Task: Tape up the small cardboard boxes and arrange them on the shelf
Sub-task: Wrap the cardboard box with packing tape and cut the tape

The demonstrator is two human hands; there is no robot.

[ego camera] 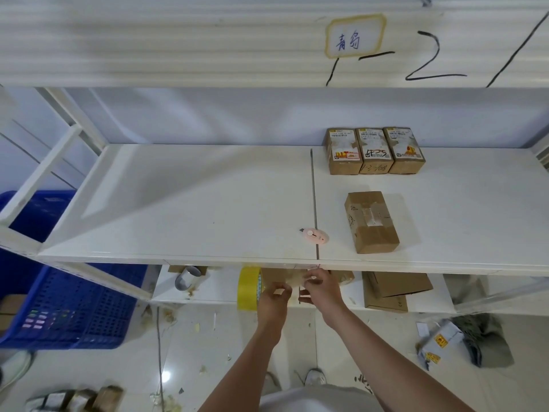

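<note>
Both hands work just below the front edge of the white shelf board [208, 203]: the left hand [274, 295] and the right hand [319, 288] have their fingers curled and pinching at a stretch of clear tape [292, 282], drawn out from the yellow tape roll [248, 288] that hangs at the left hand's side. Whether either hand also holds a box is hard to tell; a brown cardboard shape behind the fingers is blurred.

On the shelf board, a single small cardboard box [371, 223], already crossed with tape, lies on its side to the right of the seam in the board. Just left of that seam, near the box but apart from it, rests a pink utility knife [315, 235]. At the back right, three labelled cardboard boxes [375, 151] stand in a row, touching one another, against the wall.

On the lower shelf, flat cardboard boxes [392, 288] are stacked at right, and a grey-and-white cylinder [186, 279] lies at left. A blue plastic crate [74, 307] sits on the floor at left, amid scraps on the tiles. A handwritten label [355, 35] is stuck to the upper beam, beside black marker strokes.
</note>
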